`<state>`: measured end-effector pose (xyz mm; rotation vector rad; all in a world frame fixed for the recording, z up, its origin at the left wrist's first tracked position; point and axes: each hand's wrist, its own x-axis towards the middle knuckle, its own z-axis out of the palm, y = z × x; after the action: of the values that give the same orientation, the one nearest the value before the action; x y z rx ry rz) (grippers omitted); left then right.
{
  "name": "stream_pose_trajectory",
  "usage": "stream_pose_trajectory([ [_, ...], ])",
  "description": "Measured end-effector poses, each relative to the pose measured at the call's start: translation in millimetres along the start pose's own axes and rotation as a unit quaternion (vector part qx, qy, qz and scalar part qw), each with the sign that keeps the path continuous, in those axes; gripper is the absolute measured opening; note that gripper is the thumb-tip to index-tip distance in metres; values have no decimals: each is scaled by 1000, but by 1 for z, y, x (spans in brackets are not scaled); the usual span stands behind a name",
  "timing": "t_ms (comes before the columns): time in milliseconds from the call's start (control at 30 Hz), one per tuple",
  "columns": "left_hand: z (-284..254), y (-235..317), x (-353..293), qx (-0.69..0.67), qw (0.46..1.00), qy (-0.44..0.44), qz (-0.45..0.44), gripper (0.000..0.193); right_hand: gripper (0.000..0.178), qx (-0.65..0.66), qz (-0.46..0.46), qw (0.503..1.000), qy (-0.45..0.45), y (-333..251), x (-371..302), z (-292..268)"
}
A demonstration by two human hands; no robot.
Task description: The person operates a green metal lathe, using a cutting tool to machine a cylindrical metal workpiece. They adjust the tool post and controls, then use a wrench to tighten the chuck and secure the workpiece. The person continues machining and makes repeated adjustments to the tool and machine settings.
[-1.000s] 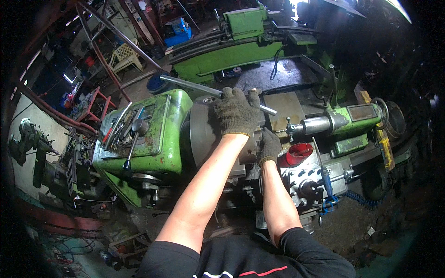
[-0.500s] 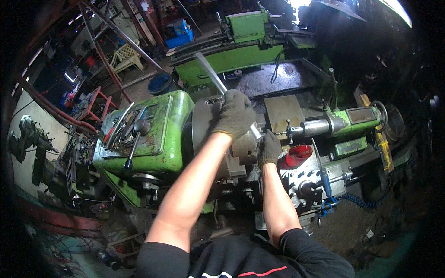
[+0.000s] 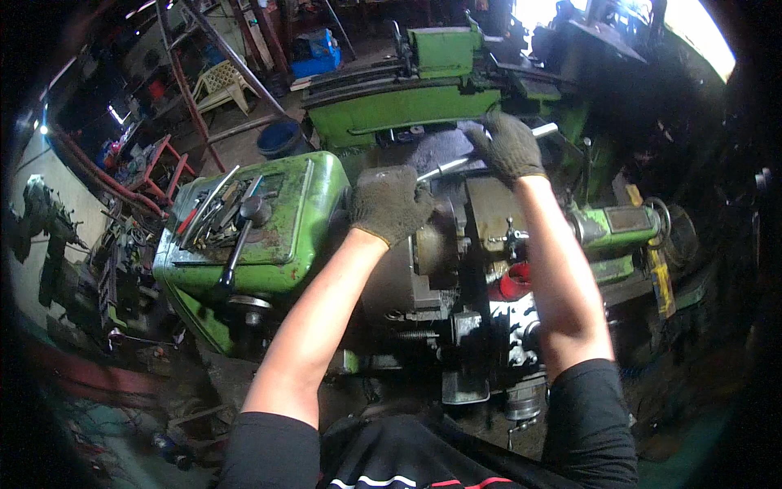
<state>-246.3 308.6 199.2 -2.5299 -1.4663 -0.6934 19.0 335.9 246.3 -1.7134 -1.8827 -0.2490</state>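
A bright metal bar [image 3: 444, 169] slants up to the right across the back of the lathe chuck [image 3: 383, 281]. My left hand [image 3: 391, 205], in a dark knit glove, lies on top of the chuck with its fingers curled at the bar's left end. What sits under that palm is hidden. Farther right, my right hand [image 3: 513, 148], gloved too, grips the bar from above near its thicker far end, which sticks out past the hand. A dark metal plate [image 3: 482, 210] lies below the right hand.
Loose tools [image 3: 220, 212] lie on the green headstock [image 3: 305, 208] at left, beside a black-knobbed lever [image 3: 238, 248]. A red container [image 3: 515, 281] stands by the carriage, partly behind my right forearm. The tailstock [image 3: 611, 224] is at right. Another green machine [image 3: 391, 114] stands behind.
My right hand has risen from beside the chuck to the bar's far end. The bar has swung from leaning up-left to pointing right, and my left hand has moved slightly left and down.
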Motion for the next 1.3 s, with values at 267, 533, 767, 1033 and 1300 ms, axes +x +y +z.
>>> stream_pose_trajectory([
  [267,1,-58,50,23,980,-180,84,82,65,-149,7,983,-105,-9,-96,-78],
  [533,15,-28,48,-54,988,-121,76,49,74,-232,200,919,-246,9,-107,-122],
  [767,6,-31,46,-105,977,-133,129,45,74,-236,229,931,-160,-16,-129,-113],
  [1033,17,-46,74,-47,944,-171,280,47,63,-278,337,895,-94,-103,-210,-119],
  [1300,16,-40,68,-39,960,-170,220,36,51,-262,246,925,-120,-89,-180,-120],
])
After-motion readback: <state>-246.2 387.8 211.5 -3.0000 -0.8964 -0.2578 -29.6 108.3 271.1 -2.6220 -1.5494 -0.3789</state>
